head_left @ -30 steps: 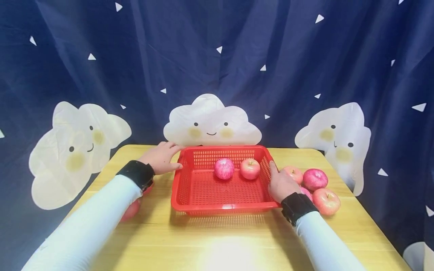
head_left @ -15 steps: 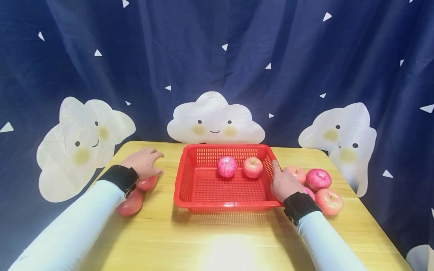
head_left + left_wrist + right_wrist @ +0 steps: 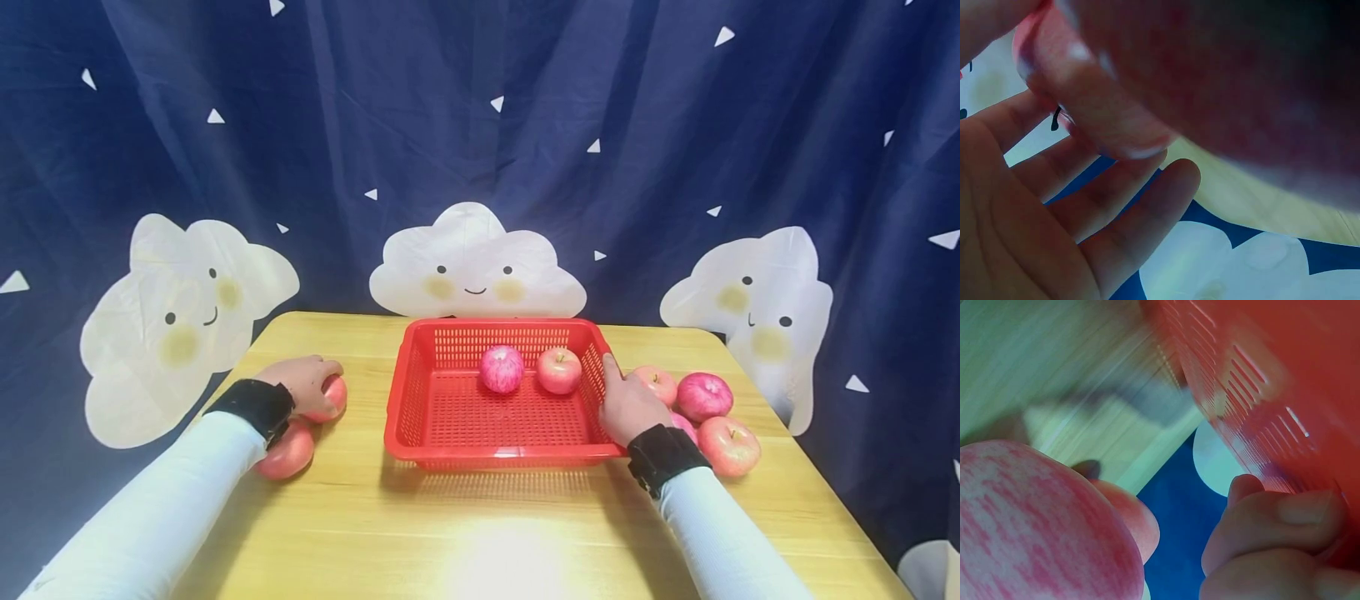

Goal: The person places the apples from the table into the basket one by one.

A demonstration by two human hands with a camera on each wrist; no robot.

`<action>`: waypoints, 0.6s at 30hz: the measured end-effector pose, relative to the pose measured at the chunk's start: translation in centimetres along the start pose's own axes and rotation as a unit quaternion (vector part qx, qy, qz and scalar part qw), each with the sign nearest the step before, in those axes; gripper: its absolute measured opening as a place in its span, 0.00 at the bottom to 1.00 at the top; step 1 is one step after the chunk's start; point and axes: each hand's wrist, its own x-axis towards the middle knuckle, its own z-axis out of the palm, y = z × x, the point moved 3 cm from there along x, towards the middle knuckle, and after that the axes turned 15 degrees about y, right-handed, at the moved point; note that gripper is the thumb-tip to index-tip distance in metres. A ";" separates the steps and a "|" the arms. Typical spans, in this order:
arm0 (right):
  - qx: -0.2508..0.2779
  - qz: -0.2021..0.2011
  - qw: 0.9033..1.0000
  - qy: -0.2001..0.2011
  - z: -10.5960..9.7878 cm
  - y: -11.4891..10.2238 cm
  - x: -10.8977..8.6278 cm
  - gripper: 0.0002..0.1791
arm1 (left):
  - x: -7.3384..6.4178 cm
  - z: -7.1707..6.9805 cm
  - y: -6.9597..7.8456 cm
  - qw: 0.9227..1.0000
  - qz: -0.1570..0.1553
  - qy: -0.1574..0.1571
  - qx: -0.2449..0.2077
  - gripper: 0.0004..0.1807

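Observation:
On the left side of the table, my left hand [image 3: 300,383] holds a red apple [image 3: 335,398] from above. In the left wrist view its fingers curve around that apple [image 3: 1085,94], which shows a dark stem, and the thumb lies on the opposite side. A second apple [image 3: 288,452] lies nearer, below the wrist, and looms large in that view. My right hand [image 3: 633,408] grips the right rim of a red plastic basket [image 3: 480,454], with its fingers [image 3: 1266,519] bent against the outer wall. Inside the basket sit a dark pink striped apple [image 3: 502,369] and a paler apple [image 3: 558,371].
Several apples cluster right of the basket, among them a deep pink one [image 3: 705,397] and a pale one [image 3: 729,447]. The wooden table [image 3: 375,533] ends at a dark blue curtain [image 3: 480,150] with white clouds.
My left hand has left the basket's left rim, moved left and come down onto the farther apple, its fingers closing around it. The right hand has stayed on the basket's right rim.

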 end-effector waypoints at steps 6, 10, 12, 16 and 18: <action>-0.004 -0.008 1.000 0.005 0.0 0.0 0.0 0.43 | -0.1 -0.1 0.3 1.000 -0.001 -0.002 0.001 0.37; 0.003 0.001 1.000 -0.005 0.1 0.1 0.0 0.43 | 0.0 -0.2 0.5 1.000 0.002 0.002 0.002 0.35; 0.004 0.004 1.000 -0.009 0.2 0.1 0.1 0.43 | 0.1 -0.2 0.6 1.000 0.013 0.011 0.006 0.33; 0.001 -0.003 1.000 -0.003 0.2 0.1 0.2 0.42 | 0.7 0.2 0.8 0.999 0.035 0.028 0.017 0.32; 0.000 -0.003 1.000 -0.002 0.1 0.1 0.3 0.42 | 1.1 0.5 0.8 0.998 0.042 0.030 0.021 0.32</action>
